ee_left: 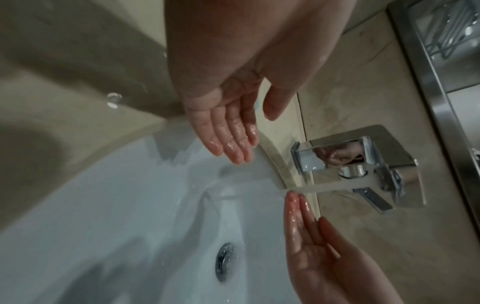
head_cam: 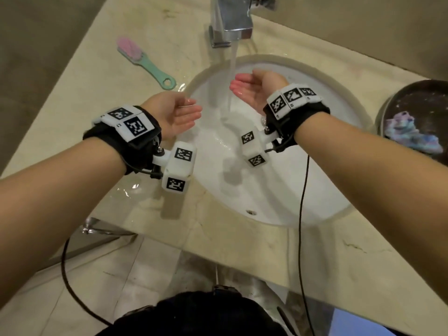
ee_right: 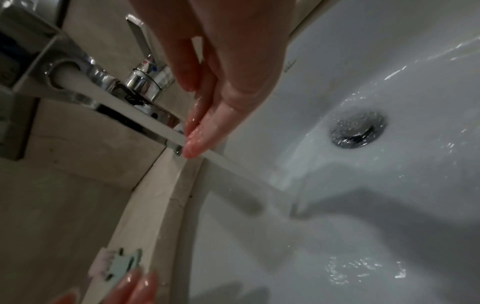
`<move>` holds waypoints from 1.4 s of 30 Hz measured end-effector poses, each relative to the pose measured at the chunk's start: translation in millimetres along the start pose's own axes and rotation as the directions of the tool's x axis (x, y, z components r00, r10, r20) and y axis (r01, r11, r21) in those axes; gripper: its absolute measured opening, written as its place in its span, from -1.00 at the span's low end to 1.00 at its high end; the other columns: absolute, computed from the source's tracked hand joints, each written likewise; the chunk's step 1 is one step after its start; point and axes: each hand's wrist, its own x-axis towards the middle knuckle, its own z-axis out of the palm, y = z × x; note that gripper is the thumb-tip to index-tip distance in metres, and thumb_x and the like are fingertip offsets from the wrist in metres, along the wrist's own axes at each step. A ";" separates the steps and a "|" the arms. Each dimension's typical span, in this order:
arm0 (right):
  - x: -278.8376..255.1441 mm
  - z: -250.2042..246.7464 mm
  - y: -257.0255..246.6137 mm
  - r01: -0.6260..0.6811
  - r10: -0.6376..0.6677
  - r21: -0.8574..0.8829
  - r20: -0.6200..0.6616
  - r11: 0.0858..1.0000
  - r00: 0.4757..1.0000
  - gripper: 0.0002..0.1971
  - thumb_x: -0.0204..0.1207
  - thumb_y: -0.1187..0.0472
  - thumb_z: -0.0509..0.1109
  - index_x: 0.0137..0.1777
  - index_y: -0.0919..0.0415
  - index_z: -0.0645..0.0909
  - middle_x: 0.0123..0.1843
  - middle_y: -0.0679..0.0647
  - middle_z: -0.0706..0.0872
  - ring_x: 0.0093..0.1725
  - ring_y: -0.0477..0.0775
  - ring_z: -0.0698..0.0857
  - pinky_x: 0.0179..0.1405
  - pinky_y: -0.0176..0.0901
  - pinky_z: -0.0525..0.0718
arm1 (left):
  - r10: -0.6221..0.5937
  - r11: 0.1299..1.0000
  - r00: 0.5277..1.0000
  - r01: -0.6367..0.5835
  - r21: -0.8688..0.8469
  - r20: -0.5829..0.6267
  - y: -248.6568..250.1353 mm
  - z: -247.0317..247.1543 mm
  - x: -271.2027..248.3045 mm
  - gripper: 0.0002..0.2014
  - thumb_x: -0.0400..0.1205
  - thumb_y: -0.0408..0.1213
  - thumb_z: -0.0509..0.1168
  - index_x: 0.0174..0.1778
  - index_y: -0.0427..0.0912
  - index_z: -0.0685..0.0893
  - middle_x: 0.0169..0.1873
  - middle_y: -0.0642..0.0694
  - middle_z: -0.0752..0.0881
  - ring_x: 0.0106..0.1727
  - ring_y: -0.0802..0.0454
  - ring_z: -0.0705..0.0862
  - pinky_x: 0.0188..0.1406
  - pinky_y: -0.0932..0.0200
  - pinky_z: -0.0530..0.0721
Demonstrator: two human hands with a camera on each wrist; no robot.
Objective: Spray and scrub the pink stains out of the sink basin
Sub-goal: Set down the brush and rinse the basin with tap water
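The white oval sink basin (head_cam: pixel 303 190) is wet and looks white, with no pink stain visible. Water (head_cam: pixel 231 76) runs from the chrome tap (head_cam: pixel 230 23) into it, toward the drain (ee_left: pixel 224 261) (ee_right: pixel 357 129). My left hand (head_cam: pixel 180 112) (ee_left: pixel 231 131) hovers open and wet, palm up, left of the stream, holding nothing. My right hand (head_cam: pixel 252 87) (ee_right: pixel 207 123) is open and wet on the stream's right, fingertips touching the water. A green-handled scrub brush with pink bristles (head_cam: pixel 145 61) (ee_right: pixel 116 265) lies on the counter left of the sink.
The beige stone counter (head_cam: pixel 242 241) surrounds the sink, wet near its left rim. A dark round dish (head_cam: pixel 417 117) holding a blue-purple crumpled thing sits at the right. Black cables (head_cam: pixel 301 214) hang from both wrists over the front edge.
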 end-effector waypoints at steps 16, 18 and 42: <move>-36.7 -7.4 16.0 -0.165 0.230 -0.371 0.138 0.914 0.963 -0.69 0.69 0.31 0.10 -0.11 0.48 0.60 -0.36 0.26 0.78 -0.33 0.16 0.80 -0.21 -0.12 0.79 | -0.016 1.000 1.000 0.016 -0.012 0.007 -12.0 -0.3 -6.8 -0.75 0.73 -0.21 0.06 -0.13 -0.16 0.60 -0.45 -0.02 0.79 -0.13 0.08 0.73 -0.08 0.21 0.64; -51.7 -24.8 38.0 -0.278 0.468 -0.660 0.125 0.698 0.875 -0.67 0.69 0.29 0.08 -0.13 0.45 0.62 -0.36 0.24 0.79 -0.36 0.11 0.80 -0.22 -0.17 0.78 | -0.021 1.000 1.000 0.021 0.010 0.016 -15.1 6.8 -4.2 -0.74 0.74 -0.20 0.06 -0.12 -0.16 0.60 -0.46 -0.02 0.79 -0.13 0.08 0.73 -0.06 0.20 0.64; -40.3 -49.5 8.3 -0.118 0.029 -0.539 -0.170 0.834 0.985 -0.59 0.74 0.17 0.05 -0.17 0.42 0.59 -0.27 0.20 0.65 -0.34 0.06 0.66 -0.32 -0.25 0.69 | -0.032 0.997 0.999 0.029 0.075 0.039 4.4 44.0 9.6 -0.71 0.76 -0.18 0.03 -0.11 -0.21 0.58 -0.13 -0.12 0.72 -0.12 0.05 0.71 -0.03 0.17 0.64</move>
